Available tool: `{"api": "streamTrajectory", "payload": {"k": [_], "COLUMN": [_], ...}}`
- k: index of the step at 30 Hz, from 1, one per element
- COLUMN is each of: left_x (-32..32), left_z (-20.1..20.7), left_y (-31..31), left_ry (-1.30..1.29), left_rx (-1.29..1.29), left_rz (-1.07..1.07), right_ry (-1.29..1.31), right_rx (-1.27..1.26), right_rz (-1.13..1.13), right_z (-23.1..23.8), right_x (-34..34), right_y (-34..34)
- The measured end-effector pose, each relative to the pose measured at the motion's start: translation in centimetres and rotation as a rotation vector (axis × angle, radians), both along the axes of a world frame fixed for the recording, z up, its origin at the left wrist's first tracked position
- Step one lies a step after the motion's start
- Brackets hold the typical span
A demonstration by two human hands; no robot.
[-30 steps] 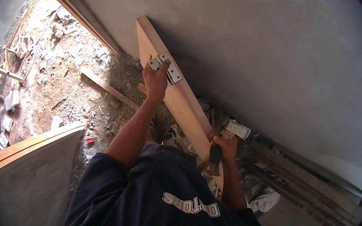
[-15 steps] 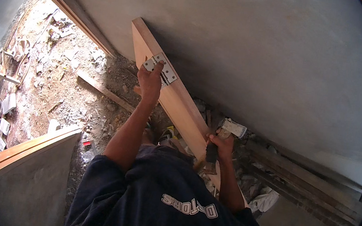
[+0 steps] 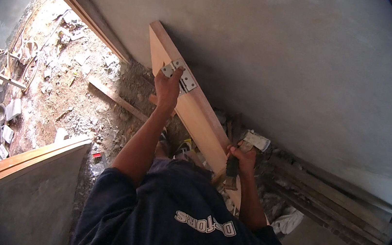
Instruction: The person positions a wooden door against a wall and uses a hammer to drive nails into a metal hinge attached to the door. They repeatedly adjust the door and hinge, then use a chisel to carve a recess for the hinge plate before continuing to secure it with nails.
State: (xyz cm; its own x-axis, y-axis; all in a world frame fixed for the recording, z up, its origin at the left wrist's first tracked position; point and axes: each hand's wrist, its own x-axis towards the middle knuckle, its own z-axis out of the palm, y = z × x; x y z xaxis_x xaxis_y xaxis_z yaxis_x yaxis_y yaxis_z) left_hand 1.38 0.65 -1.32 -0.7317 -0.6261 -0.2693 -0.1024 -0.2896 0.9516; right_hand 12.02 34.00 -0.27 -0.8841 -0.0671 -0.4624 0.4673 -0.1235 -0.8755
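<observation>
A silver metal hinge (image 3: 188, 83) lies across the narrow edge of a light wooden door panel (image 3: 201, 118). My left hand (image 3: 167, 87) presses the hinge there, a finger reaching over its plate and the rest at the panel's face. Lower along the panel, my right hand (image 3: 244, 160) is closed around a hatchet-like tool (image 3: 257, 141) with a pale, worn metal head and a dark grip. The head sticks out beyond my fist, beside the panel's edge. My fist partly hides the tool's shaft.
A grey plastered wall (image 3: 301, 62) rises behind the panel. Long timbers (image 3: 328, 197) lie at its foot on the right. Rubble and a loose plank (image 3: 116, 99) cover the ground at left. A wood-edged low wall (image 3: 31, 190) stands at lower left, near a red-topped clear bottle (image 3: 97, 162).
The whole scene has shifted slightly rightward in view. My left hand stays on the hinge and my right hand keeps its hold on the tool.
</observation>
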Motion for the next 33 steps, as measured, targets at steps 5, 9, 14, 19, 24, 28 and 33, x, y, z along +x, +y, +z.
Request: {"api": "streamTrajectory", "payload": {"k": [5, 9, 14, 19, 24, 28, 33], "left_x": [2.6, 7.2, 14.4, 18.7, 21.3, 22.8, 23.9], "left_z": [0.5, -2.4, -13.3, -18.7, -27.1, -34.7, -46.9], "left_y": [-2.3, -6.6, -8.7, -8.0, -10.0, -11.8, -15.6], "left_ry": [0.12, 0.045, -0.103, -0.373, -0.411, -0.568, -0.698], "left_rx": [0.201, 0.287, 0.402, 0.58, 0.669, 0.577, 0.518], "left_rz": [0.093, 0.125, 0.219, 0.308, 0.393, 0.507, 0.549], "right_ry": [0.032, 0.052, 0.074, -0.01, -0.178, -0.141, -0.298], "right_rx": [0.015, -0.017, -0.026, -0.027, 0.155, 0.469, 0.661], "right_rz": [-0.009, 0.032, 0.216, 0.628, 0.908, 1.096, 1.241], "right_z": [-0.1, 0.9, 5.0, 5.9, -0.8, -7.5, -16.3], "right_x": [-0.4, -1.0, -2.6, -2.5, -0.1, 0.7, 2.0], "right_y": [0.0, -0.8, -4.1, -10.3, -16.4, -18.6, -18.8]}}
